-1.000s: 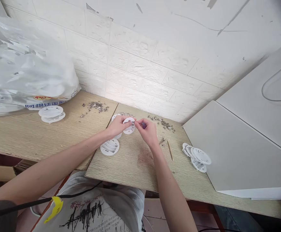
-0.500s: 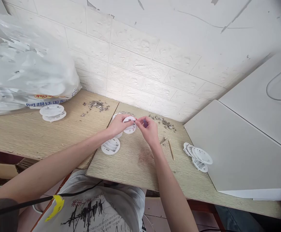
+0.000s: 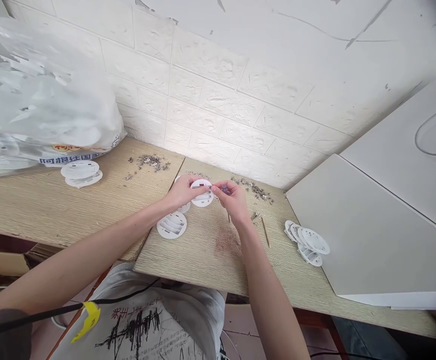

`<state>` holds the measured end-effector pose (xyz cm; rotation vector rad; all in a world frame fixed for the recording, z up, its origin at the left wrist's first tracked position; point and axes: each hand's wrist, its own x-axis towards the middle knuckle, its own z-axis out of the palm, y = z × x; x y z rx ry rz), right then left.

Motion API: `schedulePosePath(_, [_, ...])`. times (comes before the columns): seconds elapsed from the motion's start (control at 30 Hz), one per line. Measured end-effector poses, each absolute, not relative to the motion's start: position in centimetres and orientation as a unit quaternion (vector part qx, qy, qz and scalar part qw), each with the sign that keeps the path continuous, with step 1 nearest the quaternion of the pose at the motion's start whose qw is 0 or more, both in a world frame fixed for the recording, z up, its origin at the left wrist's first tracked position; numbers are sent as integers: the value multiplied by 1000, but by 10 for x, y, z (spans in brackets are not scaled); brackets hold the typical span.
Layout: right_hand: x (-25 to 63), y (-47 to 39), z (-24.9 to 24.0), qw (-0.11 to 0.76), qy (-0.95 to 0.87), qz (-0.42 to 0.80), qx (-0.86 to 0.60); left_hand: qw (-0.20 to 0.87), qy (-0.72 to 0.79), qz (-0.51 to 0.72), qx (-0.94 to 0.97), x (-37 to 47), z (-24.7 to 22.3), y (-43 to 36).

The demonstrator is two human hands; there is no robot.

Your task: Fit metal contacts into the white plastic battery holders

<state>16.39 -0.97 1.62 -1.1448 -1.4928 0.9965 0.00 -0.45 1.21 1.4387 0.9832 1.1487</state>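
My left hand (image 3: 184,192) is closed on the edge of a white round plastic disc (image 3: 202,196) with slots and recesses, thumb across its face. At the disc's right edge my right hand (image 3: 233,200) pinches with thumb and forefinger. In its curled fingers sits a small purplish, see-through tool (image 3: 225,188), mostly hidden, its kind unclear. A thin tip shows below that hand. Another slotted disc (image 3: 172,225) lies on the table just below my left hand, overlapping more discs partly hidden by the hand. Heaps of small metal pieces (image 3: 255,190) lie behind my hands.
A thin wooden stick (image 3: 265,232) lies right of my right wrist. Several white discs (image 3: 311,240) are stacked near the white cabinet (image 3: 383,225). At left stand a large plastic bag (image 3: 45,105) of white parts, two more discs (image 3: 81,172) and another metal heap (image 3: 152,162).
Both hands stay at the disc. My right hand has turned slightly, and the purplish tool in it shows at a different angle, with a thin tip visible below the hand.
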Motion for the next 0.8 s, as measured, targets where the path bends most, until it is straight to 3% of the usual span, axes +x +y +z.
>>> schedulePosePath(0.23, [165, -10, 17, 491, -607, 418, -464, 603, 380, 442, 545, -5, 24, -7])
schedulePosePath(0.5, [164, -11, 15, 473, -626, 432, -444, 570, 403, 440, 565, -3, 16, -5])
schedulePosePath(0.63, [165, -11, 16, 470, -623, 432, -451, 503, 389, 428, 643, -6, 14, -3])
schedulePosePath(0.8, [167, -9, 14, 465, -631, 427, -450, 317, 406, 404, 755, -9, 14, 0])
